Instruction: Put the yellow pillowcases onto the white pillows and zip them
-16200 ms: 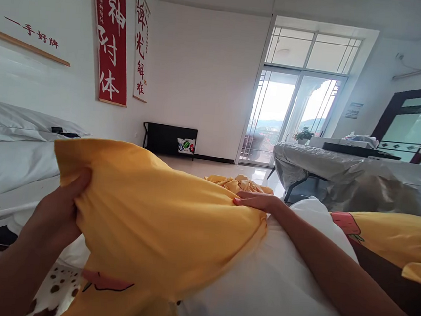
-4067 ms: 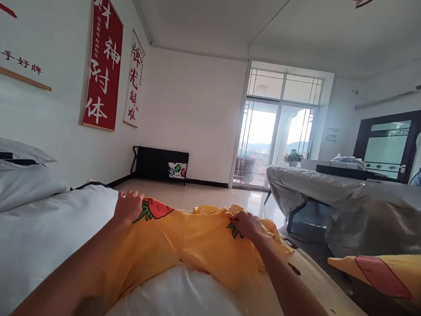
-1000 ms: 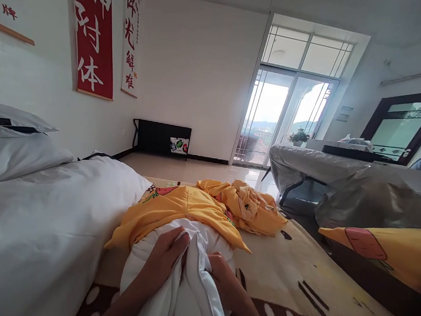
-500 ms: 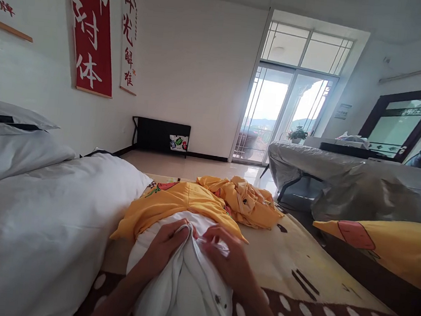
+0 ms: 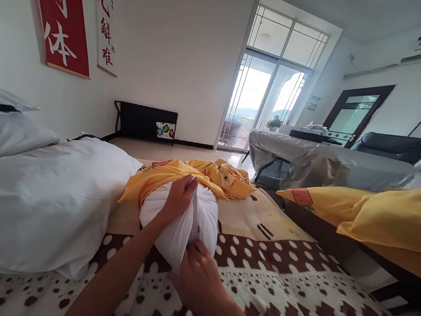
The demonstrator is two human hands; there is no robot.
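Observation:
A white pillow (image 5: 205, 217) lies in front of me on a spotted brown-and-cream blanket (image 5: 294, 290), its far end inside a yellow pillowcase (image 5: 157, 172) with a carrot print. My left hand (image 5: 179, 197) is closed on a fold of the white cover at the pillow's top. My right hand (image 5: 197, 276) is closed on the near end of that same cover, low and close to me. The seam of the white cover runs between the two hands.
A white duvet (image 5: 43, 196) and pillows (image 5: 1, 128) fill the left. More crumpled yellow cloth (image 5: 231, 177) lies beyond the pillow. Yellow pillows (image 5: 376, 214) sit on the right. A covered table (image 5: 325, 161), a black chair (image 5: 394, 146) and a glass balcony door (image 5: 260, 103) stand further back.
My right hand slid back along the white cover from beside the left hand to its near end. The left hand kept its grip. My view turned right and down.

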